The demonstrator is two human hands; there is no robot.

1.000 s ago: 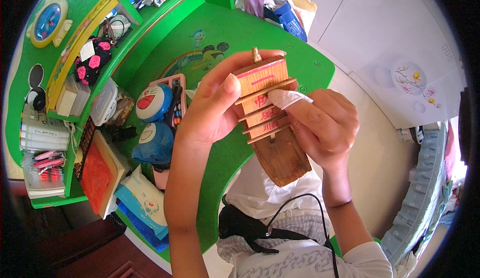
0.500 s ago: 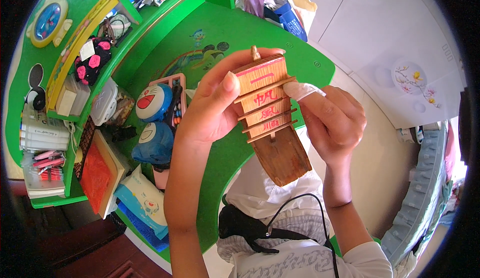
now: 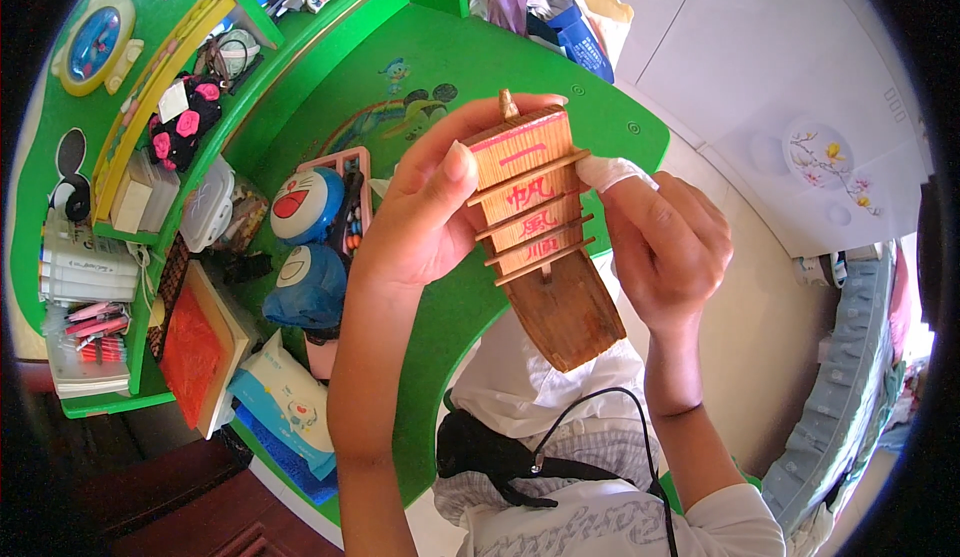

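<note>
A small wooden model sailboat (image 3: 562, 312) is held up over the desk, its sail (image 3: 522, 162) marked with red painted characters and crossed by several thin wooden battens. My left hand (image 3: 437, 192) is closed around the sail's left side, thumb on its front edge and fingers behind, where they are partly hidden. The brown hull slants down toward my lap. My right hand (image 3: 668, 242) is closed, with a white wipe (image 3: 617, 173) wrapped over its fingertip. That covered tip touches the right end of the upper batten.
Along the left of the green desk (image 3: 450, 297) stand blue-and-white cartoon figures (image 3: 305, 282), a wipes pack (image 3: 287, 397), a red-covered board (image 3: 190, 357) and a lidded plastic box (image 3: 208, 205). A blue basket (image 3: 580, 42) stands at the far edge. A black cable (image 3: 640, 407) hangs over my lap.
The wiped fingertip of my right hand has shifted slightly right and up, from the sail's face to the batten's end, uncovering more red marking. My left hand and the sailboat stay nearly still.
</note>
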